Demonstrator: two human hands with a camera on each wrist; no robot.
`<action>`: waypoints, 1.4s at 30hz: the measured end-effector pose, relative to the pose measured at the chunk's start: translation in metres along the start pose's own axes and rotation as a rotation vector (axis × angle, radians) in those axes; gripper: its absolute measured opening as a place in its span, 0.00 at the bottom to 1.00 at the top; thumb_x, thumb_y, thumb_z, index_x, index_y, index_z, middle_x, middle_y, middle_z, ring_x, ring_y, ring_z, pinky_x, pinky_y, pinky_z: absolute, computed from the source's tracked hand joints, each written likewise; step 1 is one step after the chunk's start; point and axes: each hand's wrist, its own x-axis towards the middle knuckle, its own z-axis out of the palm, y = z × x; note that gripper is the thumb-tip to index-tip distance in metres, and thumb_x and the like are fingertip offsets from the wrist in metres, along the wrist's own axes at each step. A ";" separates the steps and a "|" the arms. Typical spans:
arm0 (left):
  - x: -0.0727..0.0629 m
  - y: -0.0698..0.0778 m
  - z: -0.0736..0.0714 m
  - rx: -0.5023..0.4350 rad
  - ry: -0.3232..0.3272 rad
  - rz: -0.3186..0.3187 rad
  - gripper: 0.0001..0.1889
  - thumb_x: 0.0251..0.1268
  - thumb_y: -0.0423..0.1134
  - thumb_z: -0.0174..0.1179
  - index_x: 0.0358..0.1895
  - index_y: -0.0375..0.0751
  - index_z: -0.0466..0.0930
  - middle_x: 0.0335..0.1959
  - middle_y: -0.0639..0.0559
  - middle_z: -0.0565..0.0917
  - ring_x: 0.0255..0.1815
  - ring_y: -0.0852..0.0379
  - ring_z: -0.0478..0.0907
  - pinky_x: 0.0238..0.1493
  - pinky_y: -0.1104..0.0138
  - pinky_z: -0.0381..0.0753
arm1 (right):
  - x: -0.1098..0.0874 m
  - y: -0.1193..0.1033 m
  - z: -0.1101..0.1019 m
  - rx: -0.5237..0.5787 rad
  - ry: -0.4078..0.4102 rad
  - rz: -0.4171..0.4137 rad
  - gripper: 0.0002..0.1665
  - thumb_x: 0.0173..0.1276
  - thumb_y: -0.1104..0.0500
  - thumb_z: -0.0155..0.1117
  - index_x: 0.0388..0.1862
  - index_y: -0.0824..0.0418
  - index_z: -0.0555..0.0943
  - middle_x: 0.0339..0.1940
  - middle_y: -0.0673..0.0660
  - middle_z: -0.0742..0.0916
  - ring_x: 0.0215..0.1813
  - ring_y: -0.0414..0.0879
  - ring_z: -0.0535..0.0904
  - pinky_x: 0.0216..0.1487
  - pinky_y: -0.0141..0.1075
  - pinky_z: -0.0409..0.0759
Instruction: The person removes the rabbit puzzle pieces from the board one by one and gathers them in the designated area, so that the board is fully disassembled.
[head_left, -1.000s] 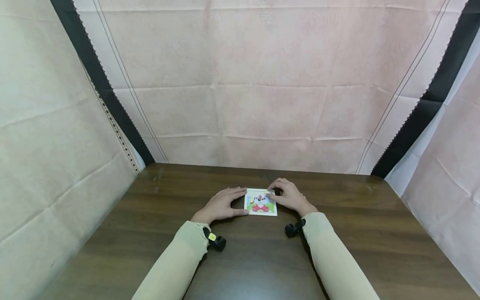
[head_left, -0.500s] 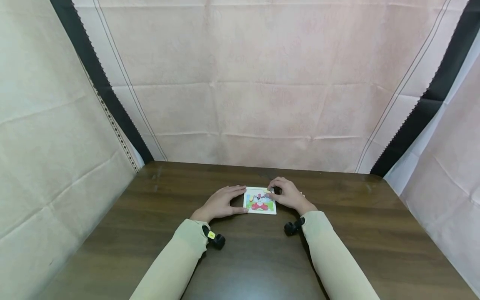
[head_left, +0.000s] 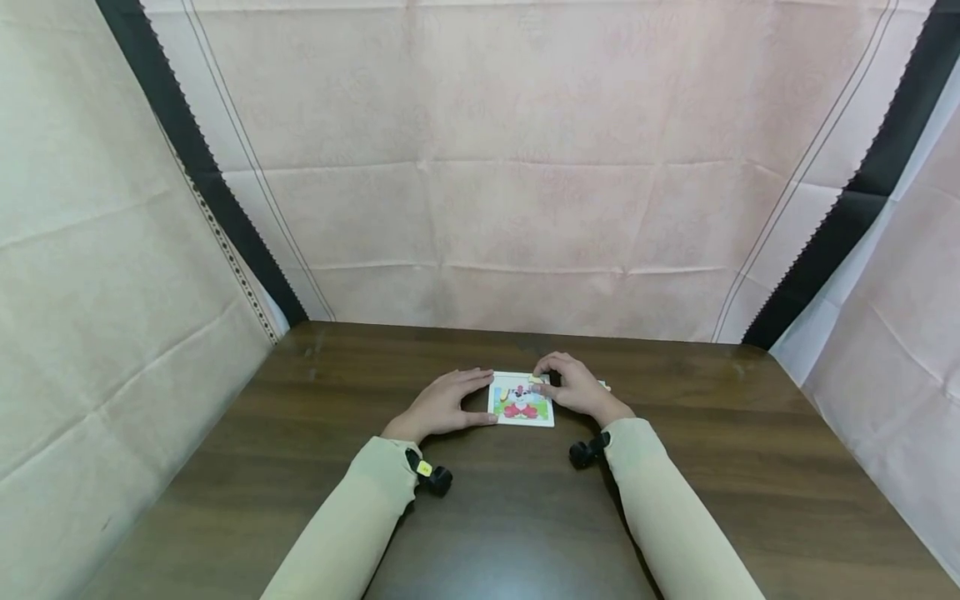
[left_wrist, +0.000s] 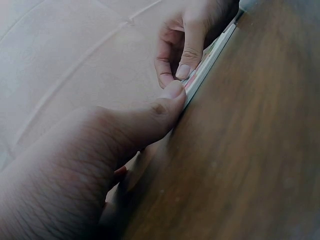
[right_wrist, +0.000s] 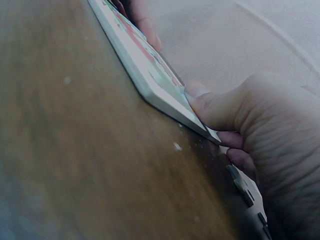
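A small white-framed jigsaw puzzle (head_left: 522, 409) with a cartoon animal in red lies flat on the brown table. At its left side is my left hand (head_left: 444, 407), fingers extended, thumb touching the near corner and fingertips by the far one. In the left wrist view the left thumb (left_wrist: 167, 102) rests against the frame's edge. My right hand (head_left: 573, 392) bends over the far right corner, pinching a pale yellow puzzle piece (head_left: 536, 380) between thumb and fingers. The right wrist view shows the right thumb (right_wrist: 205, 102) on the picture's surface; the piece's outline is mostly hidden.
Loose pale pieces (right_wrist: 245, 187) lie on the table past the right hand, partly hidden by it. The wooden table (head_left: 480, 517) reaches back to a light cloth wall (head_left: 525, 208), with cloth at both sides.
The head view has tilted very slightly. Both hands stay around the puzzle, with hardly any visible movement of the right fingers.
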 end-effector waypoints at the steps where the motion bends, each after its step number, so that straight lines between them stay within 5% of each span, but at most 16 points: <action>1: 0.000 0.000 0.001 0.005 -0.005 -0.002 0.46 0.60 0.75 0.56 0.78 0.55 0.63 0.78 0.57 0.62 0.79 0.55 0.55 0.78 0.54 0.49 | -0.001 0.000 0.001 0.006 -0.002 0.007 0.10 0.68 0.56 0.72 0.46 0.55 0.83 0.53 0.52 0.83 0.56 0.50 0.76 0.60 0.52 0.76; 11: -0.003 -0.002 0.003 0.001 -0.008 0.004 0.46 0.60 0.75 0.56 0.78 0.54 0.62 0.78 0.55 0.62 0.79 0.55 0.54 0.79 0.55 0.49 | -0.002 -0.001 0.005 0.006 -0.014 0.053 0.12 0.69 0.55 0.71 0.49 0.54 0.82 0.51 0.52 0.83 0.55 0.49 0.77 0.58 0.49 0.76; 20: -0.002 -0.002 0.003 0.010 -0.005 -0.001 0.47 0.60 0.76 0.55 0.78 0.55 0.62 0.78 0.56 0.62 0.79 0.55 0.55 0.79 0.55 0.49 | -0.002 -0.002 0.000 -0.011 -0.008 -0.009 0.14 0.68 0.57 0.72 0.52 0.54 0.83 0.49 0.50 0.83 0.52 0.47 0.78 0.55 0.47 0.78; 32: -0.003 -0.001 0.003 0.019 -0.009 0.000 0.47 0.60 0.76 0.55 0.78 0.55 0.62 0.78 0.57 0.62 0.79 0.56 0.54 0.79 0.55 0.49 | -0.006 -0.003 0.001 0.021 -0.011 0.013 0.10 0.70 0.58 0.70 0.48 0.54 0.83 0.39 0.47 0.84 0.39 0.42 0.78 0.43 0.39 0.79; 42: 0.000 -0.002 0.002 0.025 0.004 0.004 0.47 0.60 0.76 0.55 0.78 0.55 0.62 0.78 0.56 0.62 0.79 0.56 0.55 0.78 0.55 0.50 | -0.005 -0.005 -0.001 0.066 0.034 0.018 0.07 0.72 0.58 0.68 0.47 0.54 0.85 0.39 0.48 0.85 0.38 0.43 0.79 0.41 0.39 0.79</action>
